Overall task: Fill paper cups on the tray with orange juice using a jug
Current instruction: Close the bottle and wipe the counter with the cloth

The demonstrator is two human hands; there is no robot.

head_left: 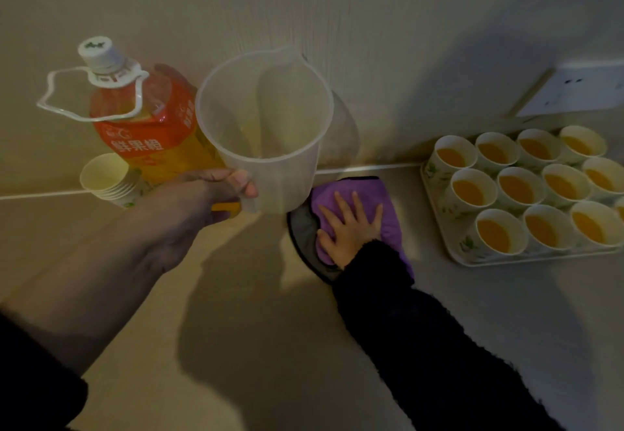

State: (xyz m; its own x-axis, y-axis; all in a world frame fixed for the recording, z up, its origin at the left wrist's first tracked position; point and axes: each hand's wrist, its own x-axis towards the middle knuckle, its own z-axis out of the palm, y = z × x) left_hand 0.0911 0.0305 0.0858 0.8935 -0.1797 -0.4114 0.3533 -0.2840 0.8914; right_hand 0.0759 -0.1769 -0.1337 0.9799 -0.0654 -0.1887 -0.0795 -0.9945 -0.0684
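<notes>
The left hand (189, 207) curls round the handle of the jug (263, 126), which is raised just beyond it. The jug looks empty, so it is probably light, with thin walls that flex, and the handle is the safest hold. The right hand (351, 224) presses flat, fingers spread, on a purple cloth (388, 201). The filled paper cups (472, 190) stand on the tray (540, 260) to its right.

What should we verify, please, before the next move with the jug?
1. Is the jug empty: ok, no juice visible inside.
2. Grip of the left hand on the jug's handle: ok, fingers curled round it.
3. Are the cups on the tray filled: ok for all visible; the right edge is cut off.
4. Is the right hand flat on the purple cloth: ok.
5. Is the bottle capped: ok.
6. Is the counter under the cloth dry: cannot tell.
</notes>
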